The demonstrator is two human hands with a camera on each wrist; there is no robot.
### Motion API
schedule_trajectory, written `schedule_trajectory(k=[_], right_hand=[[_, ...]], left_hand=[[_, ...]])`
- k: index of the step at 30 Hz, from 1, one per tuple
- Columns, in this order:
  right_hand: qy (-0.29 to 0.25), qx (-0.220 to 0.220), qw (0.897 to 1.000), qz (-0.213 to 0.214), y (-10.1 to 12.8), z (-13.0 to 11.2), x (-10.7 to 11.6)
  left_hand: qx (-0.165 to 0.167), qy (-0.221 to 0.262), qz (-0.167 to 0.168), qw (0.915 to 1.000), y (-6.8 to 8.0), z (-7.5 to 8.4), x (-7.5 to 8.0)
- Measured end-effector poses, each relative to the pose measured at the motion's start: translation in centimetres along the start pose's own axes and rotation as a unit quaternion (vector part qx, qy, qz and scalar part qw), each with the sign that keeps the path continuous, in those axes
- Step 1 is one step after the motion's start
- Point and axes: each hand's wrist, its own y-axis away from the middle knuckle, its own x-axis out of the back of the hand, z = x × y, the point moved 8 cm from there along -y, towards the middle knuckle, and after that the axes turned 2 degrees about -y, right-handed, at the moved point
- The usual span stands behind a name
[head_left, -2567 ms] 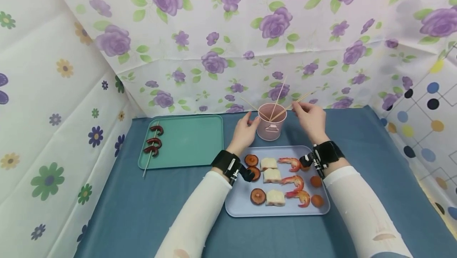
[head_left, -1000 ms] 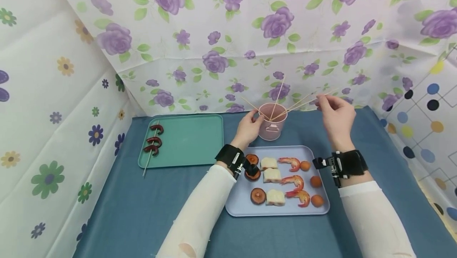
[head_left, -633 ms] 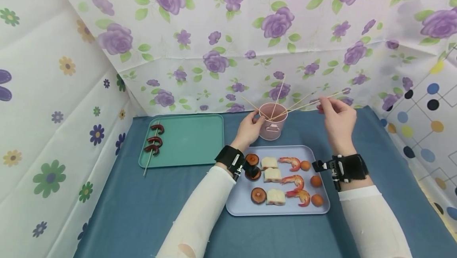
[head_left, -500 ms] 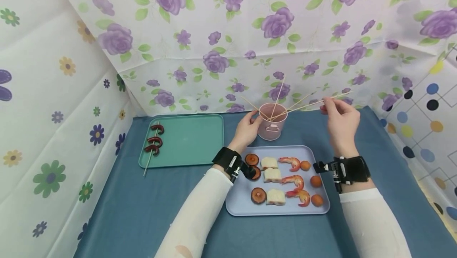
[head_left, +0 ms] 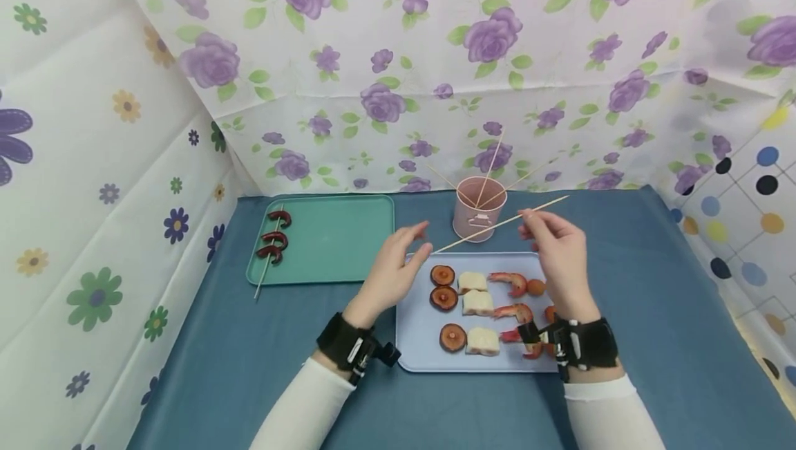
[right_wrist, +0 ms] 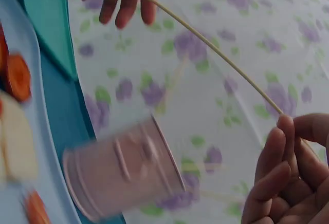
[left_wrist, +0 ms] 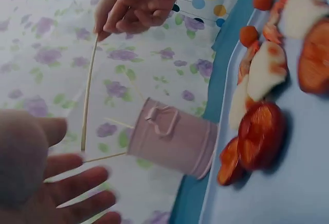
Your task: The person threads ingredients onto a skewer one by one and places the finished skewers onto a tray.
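Observation:
My right hand [head_left: 561, 256] pinches a thin wooden skewer [head_left: 475, 234] between thumb and fingertips, seen also in the right wrist view. The skewer slants down to the left, in front of the small pink bucket [head_left: 468, 223] and over the far edge of the lilac tray [head_left: 413, 361]. Close to the skewer's left end is my left hand [head_left: 387, 276], its fingers spread apart with nothing held. In the left wrist view those fingers [left_wrist: 85, 185] look loosely extended. Inside the bucket lean three more skewers. On the tray lie mushrooms [head_left: 452, 337], pale white slices [head_left: 482, 341], shrimp [head_left: 513, 312] and orange balls [head_left: 535, 287].
A green tray [head_left: 336, 239] stands at the back left, bearing one skewer threaded with dark red curled pieces [head_left: 274, 237]. Blue cloth [head_left: 205, 360] covers the table. Floral curtains [head_left: 385, 35] rise behind and at the left; a dotted cloth [head_left: 755, 229] hangs at the right.
My right hand has drawn the skewer out of the bucket and brought it nearer and leftward. My left hand has let go of the bucket's rim and moved back left, fingers spreading.

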Motion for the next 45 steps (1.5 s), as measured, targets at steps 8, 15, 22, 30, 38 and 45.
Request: schedule_trajectory(k=[8, 15, 22, 30, 38, 45], right_hand=[[0.029, 0.017, 0.996, -0.085, 3.5, -0.1, -4.5], [0.051, 0.009, 0.99, -0.128, 4.5, 0.8, -5.9], [0.219, 0.052, 0.925, -0.306, 5.8, 1.7, -8.3], [0.381, -0.041, 0.814, -0.437, 10.1, 5.4, -10.4], [0.449, -0.044, 0.808, -0.38, 10.6, 5.6, -10.9], [0.473, -0.029, 0.794, -0.382, 10.7, 5.9, -11.3]], left_hand=[[-0.005, -0.032, -0.049, 0.9983, 3.7, 0.9, 1.0], [-0.004, -0.044, -0.059, 0.9973, 4.9, 0.5, 2.4], [0.004, -0.041, -0.044, 0.9982, 5.6, 0.8, 6.2], [0.012, -0.052, -0.037, 0.9979, 6.2, 0.9, 9.0], [0.017, -0.07, -0.041, 0.9966, 6.3, 0.6, 9.7], [0.016, -0.072, -0.043, 0.9963, 6.4, 0.6, 9.7]])
